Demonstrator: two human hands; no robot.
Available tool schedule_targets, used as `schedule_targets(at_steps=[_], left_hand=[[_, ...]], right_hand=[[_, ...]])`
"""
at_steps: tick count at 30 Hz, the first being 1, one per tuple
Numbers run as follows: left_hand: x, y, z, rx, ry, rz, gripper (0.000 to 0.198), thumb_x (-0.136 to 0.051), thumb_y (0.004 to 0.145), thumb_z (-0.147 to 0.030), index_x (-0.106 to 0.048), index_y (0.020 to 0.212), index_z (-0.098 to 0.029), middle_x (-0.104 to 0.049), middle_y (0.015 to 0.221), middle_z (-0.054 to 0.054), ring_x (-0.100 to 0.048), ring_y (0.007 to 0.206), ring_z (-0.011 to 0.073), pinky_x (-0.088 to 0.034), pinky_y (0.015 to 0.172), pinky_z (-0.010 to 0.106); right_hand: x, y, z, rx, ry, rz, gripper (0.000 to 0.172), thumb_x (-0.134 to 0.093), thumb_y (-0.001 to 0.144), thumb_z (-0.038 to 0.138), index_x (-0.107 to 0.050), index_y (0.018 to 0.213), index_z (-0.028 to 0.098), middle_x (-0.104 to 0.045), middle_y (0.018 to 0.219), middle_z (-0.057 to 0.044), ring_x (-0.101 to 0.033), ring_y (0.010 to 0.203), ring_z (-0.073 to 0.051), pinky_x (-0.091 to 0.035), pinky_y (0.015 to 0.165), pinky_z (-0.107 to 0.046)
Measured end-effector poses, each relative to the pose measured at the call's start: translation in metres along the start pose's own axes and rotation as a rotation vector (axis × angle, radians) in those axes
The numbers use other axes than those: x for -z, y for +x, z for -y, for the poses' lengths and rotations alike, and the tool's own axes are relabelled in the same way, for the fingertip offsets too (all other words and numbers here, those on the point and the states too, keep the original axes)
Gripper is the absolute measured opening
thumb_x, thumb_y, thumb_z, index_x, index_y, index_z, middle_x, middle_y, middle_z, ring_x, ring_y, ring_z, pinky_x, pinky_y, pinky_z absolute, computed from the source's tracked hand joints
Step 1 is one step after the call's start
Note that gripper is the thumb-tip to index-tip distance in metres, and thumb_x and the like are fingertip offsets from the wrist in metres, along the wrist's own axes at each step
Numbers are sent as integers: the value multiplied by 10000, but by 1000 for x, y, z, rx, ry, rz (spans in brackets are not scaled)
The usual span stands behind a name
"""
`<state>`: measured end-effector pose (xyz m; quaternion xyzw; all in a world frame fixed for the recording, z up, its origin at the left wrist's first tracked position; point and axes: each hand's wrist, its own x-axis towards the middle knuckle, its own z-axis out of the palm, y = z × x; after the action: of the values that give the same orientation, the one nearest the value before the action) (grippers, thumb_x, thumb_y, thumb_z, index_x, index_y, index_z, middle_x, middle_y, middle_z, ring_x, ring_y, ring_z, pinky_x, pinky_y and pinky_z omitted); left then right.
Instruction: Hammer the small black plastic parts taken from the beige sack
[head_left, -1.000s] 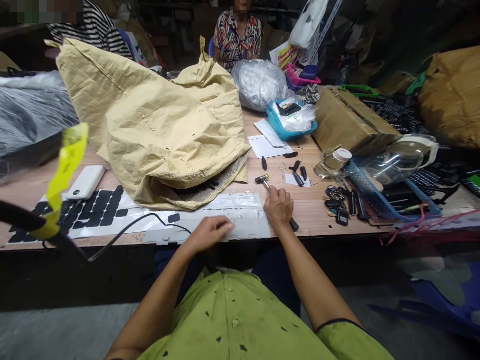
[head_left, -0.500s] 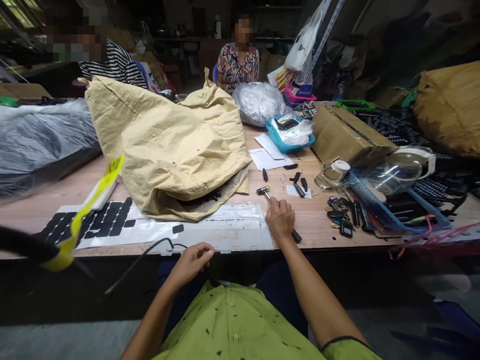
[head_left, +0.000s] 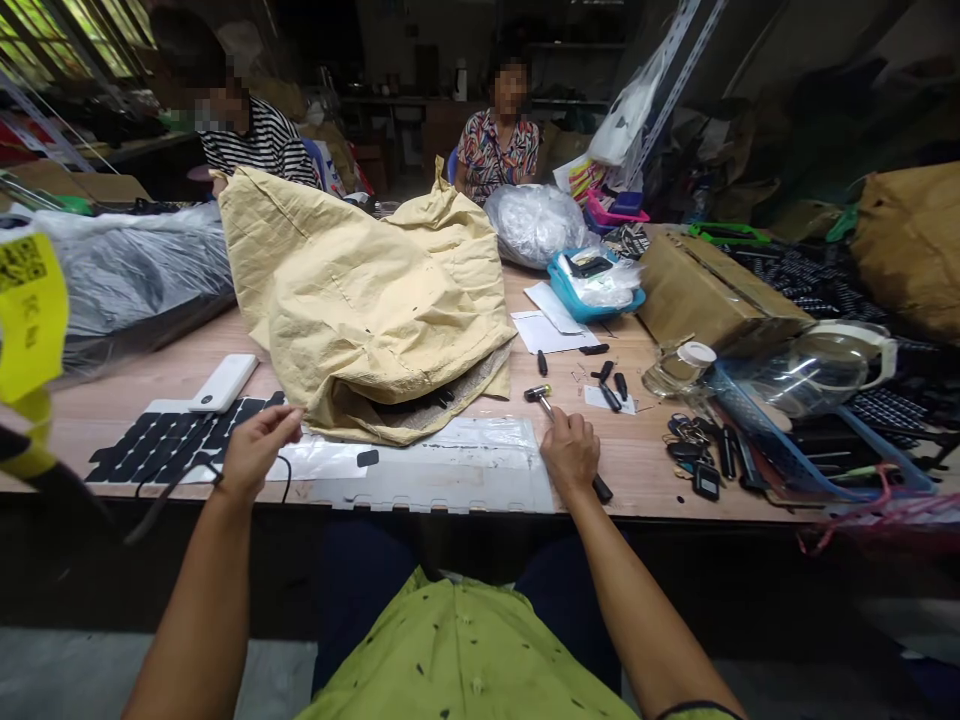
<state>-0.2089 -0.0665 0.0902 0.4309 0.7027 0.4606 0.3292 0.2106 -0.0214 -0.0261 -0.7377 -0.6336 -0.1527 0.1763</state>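
My right hand (head_left: 571, 452) is closed round the black handle of a small hammer (head_left: 541, 396) whose metal head rests on the wooden table (head_left: 645, 470), beside a clear plastic sheet (head_left: 465, 465) lying along the near edge. My left hand (head_left: 256, 447) is out to the left with its fingers pinched on a thin black cable (head_left: 172, 485) that droops over the table's front edge. It hovers next to a sheet of black square pads (head_left: 161, 440) with a white power bank (head_left: 223, 383) on top.
A big tan sack (head_left: 360, 290) fills the table's middle. Keys and small black tools (head_left: 694, 455) lie right of the hammer, near a blue basket (head_left: 825, 440), cardboard box (head_left: 705, 285) and blue tray (head_left: 592, 285). Two people sit at the far side. A yellow tag (head_left: 26, 310) hangs at left.
My left hand left the plastic sheet, dropped toward my lap, then swung left with the black cable to the black pads. My right hand stayed on the hammer. My view tilted up.
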Motion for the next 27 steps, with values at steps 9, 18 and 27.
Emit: schedule_targets(at_steps=[9, 18, 27], left_hand=[[-19, 25, -5, -147, 165, 265, 595, -724, 630, -614, -644, 1017, -169, -531, 614, -52, -515, 600, 141, -412, 581, 257], [-38, -105, 53, 148, -100, 776, 506, -721, 773, -550, -683, 1109, -173, -638, 782, 15, -565, 672, 131, -465, 641, 255], [40, -109, 187, 815, -201, -24, 347, -758, 745, -507, -653, 752, -177, -618, 598, 26, -536, 447, 129, -410, 423, 217]], right_hand=[[0, -3, -3, 11, -24, -31, 305, -543, 846, 133, -680, 1113, 190, -541, 842, -71, -449, 818, -215, -232, 642, -313], [-3, -6, -14, 39, 7, -71, 290, -547, 836, 142, -685, 1087, 188, -519, 819, -59, -418, 764, -196, -183, 623, -304], [-3, -2, -17, 41, 44, -94, 273, -525, 839, 138, -706, 1042, 165, -517, 805, -68, -401, 729, -188, -161, 604, -301]])
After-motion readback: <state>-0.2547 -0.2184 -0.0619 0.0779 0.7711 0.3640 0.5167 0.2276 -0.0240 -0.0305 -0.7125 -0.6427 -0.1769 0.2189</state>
